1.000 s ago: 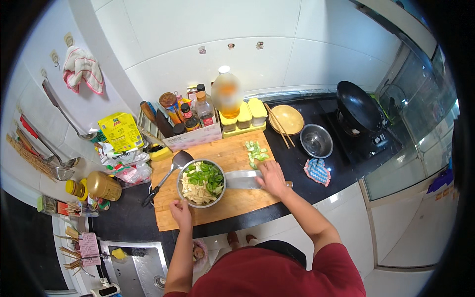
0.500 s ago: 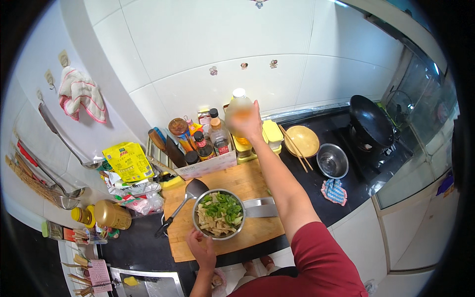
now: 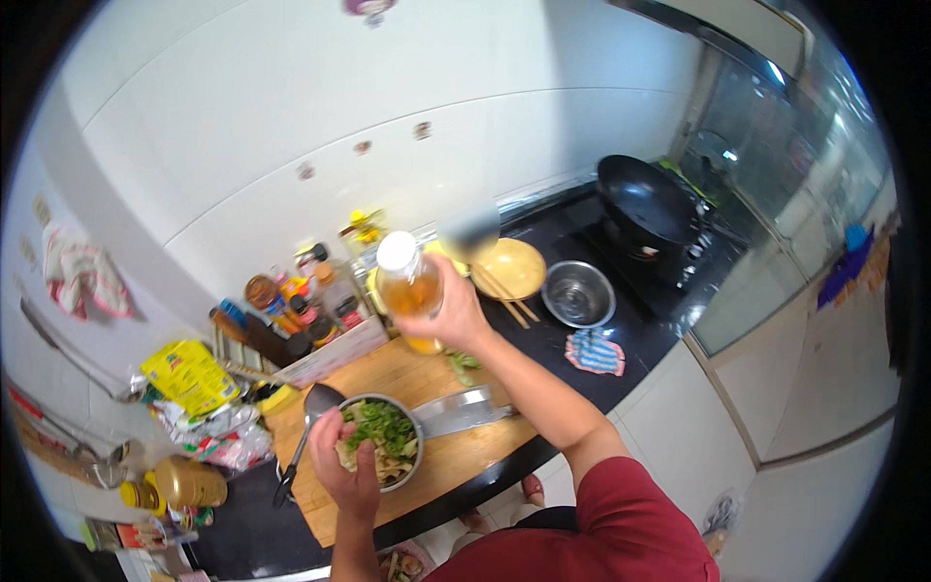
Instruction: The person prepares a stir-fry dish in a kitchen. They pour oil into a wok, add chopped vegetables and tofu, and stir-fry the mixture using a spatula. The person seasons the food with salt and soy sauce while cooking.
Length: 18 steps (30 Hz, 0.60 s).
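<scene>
My right hand (image 3: pixel 454 306) grips a clear bottle (image 3: pixel 411 291) with a white cap and amber liquid, raised above the back of the wooden cutting board (image 3: pixel 495 446). The bottle is nearly upright. My left hand (image 3: pixel 341 470) is at the left side of a metal bowl (image 3: pixel 419 456), thumb and fingers apart; whether it touches the rim I cannot tell. Chopped green scallions (image 3: pixel 380 424) and pale strips (image 3: pixel 393 464) fill the bowl. A cleaver (image 3: pixel 461 412) lies flat right of the bowl. A dark spatula (image 3: pixel 323 400) rests on the left of the board.
Sauce bottles (image 3: pixel 335 291) crowd a white box (image 3: pixel 335 351) behind the board. Further right are a yellow bowl (image 3: pixel 519 267) with chopsticks (image 3: pixel 506 303), an empty steel bowl (image 3: pixel 579 295), a knitted cloth (image 3: pixel 594 352) and a black wok (image 3: pixel 645 204). Bags (image 3: pixel 189 375) sit at left.
My right hand has brought the bottle from the back wall toward me, over the board. My left hand has risen from the bowl's lower left to its left side. The view has shifted right.
</scene>
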Each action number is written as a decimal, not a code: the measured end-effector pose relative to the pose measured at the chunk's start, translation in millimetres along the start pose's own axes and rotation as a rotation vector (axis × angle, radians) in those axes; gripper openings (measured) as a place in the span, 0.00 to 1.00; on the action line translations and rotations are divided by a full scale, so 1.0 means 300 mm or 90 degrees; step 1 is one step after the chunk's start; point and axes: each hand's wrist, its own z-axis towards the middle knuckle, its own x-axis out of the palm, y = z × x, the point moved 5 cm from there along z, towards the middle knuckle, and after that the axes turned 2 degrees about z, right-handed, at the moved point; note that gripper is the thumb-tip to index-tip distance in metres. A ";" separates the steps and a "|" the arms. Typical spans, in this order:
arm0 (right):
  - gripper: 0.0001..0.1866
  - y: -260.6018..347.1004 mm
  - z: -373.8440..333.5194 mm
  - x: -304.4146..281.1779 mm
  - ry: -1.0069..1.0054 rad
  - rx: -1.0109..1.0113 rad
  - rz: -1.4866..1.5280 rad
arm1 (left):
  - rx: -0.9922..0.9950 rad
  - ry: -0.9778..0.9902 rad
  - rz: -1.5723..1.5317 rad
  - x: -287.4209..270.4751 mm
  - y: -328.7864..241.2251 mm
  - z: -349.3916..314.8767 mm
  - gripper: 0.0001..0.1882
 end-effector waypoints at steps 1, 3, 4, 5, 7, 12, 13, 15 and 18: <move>0.49 0.054 -0.060 -0.070 0.026 -0.027 -0.002 | 0.035 0.023 -0.012 0.025 -0.071 0.055 0.26; 0.50 0.118 -0.136 -0.213 0.141 0.014 0.081 | 0.150 0.078 -0.023 0.106 -0.245 0.184 0.28; 0.47 0.125 -0.185 -0.292 0.126 -0.006 0.080 | 0.208 0.105 -0.028 0.152 -0.335 0.235 0.29; 0.46 0.148 -0.233 -0.369 0.162 0.022 0.116 | 0.249 0.178 -0.019 0.206 -0.411 0.257 0.29; 0.46 0.137 -0.310 -0.527 0.206 0.044 0.122 | 0.348 0.310 -0.002 0.319 -0.566 0.293 0.29; 0.49 0.027 -0.441 -0.880 0.356 0.112 0.121 | 0.320 0.560 -0.050 0.615 -0.813 0.225 0.25; 0.51 0.002 -0.457 -0.948 0.400 0.124 0.111 | 0.317 0.584 -0.048 0.674 -0.855 0.206 0.25; 0.51 -0.045 -0.479 -1.095 0.390 0.123 0.084 | 0.311 0.638 -0.047 0.794 -0.930 0.165 0.25; 0.51 -0.125 -0.531 -1.297 0.365 0.142 0.047 | 0.349 0.655 -0.030 0.961 -1.062 0.127 0.22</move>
